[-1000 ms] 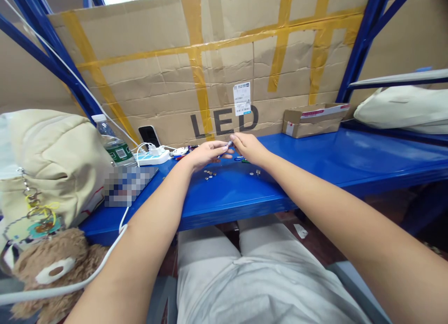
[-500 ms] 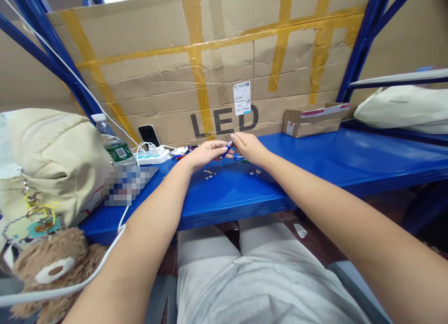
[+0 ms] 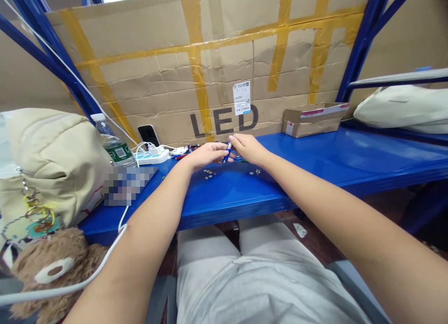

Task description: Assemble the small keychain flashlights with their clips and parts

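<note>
Between my hands is a slim blue-and-silver tube [image 3: 227, 155], much like a mini flashlight, tilted with its blue end low. The fingers of my left hand [image 3: 209, 155] are closed on its lower part. My right hand [image 3: 248, 146] pinches the upper, silver end between thumb and fingers. Below the hands, several small silvery discs, like button cells [image 3: 209, 173], lie scattered on the blue table. A few more small metal bits [image 3: 258, 172] sit under my right wrist. Behind the hands, small blue and green items [image 3: 241, 159] are partly hidden.
A white power strip [image 3: 151, 157], a phone [image 3: 148, 135] and a water bottle [image 3: 115, 144] stand at the left, near a beige bag [image 3: 59, 151] and a teddy bear [image 3: 59, 272]. A low cardboard box [image 3: 313, 121] is back right. Taped cardboard [image 3: 154, 90] walls the rear.
The tube has turned more upright between my hands, and its blue end has swung slightly right. My right fingers have shifted slightly left at its top. The discs on the table have stayed put.
</note>
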Motion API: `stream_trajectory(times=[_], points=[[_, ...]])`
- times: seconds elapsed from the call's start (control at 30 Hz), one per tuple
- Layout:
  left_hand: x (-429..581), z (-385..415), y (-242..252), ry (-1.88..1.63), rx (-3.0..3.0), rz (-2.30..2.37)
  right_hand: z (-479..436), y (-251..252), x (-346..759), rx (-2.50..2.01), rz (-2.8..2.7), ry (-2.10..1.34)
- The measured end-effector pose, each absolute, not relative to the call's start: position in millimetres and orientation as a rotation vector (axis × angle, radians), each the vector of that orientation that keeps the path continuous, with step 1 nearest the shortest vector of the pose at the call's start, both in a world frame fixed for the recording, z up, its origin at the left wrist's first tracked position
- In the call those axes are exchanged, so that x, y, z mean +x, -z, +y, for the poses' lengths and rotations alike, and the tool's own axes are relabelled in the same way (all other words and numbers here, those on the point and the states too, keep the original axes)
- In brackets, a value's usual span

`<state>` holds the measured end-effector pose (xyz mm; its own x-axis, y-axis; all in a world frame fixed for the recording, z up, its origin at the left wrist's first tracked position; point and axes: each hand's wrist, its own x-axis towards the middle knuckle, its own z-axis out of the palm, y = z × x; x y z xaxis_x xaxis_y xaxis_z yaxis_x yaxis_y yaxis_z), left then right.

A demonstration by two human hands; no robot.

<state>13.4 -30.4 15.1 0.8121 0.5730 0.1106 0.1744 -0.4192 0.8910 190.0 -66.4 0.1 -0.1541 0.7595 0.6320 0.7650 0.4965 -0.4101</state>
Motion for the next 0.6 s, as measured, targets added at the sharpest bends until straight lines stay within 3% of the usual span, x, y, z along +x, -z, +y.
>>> stream_trajectory(times=[0.6], points=[[12.0,-31.3,-16.7,-0.471,2.095,0.516,-69.3,-2.9,189.9,-1.284,-1.889,0.004]])
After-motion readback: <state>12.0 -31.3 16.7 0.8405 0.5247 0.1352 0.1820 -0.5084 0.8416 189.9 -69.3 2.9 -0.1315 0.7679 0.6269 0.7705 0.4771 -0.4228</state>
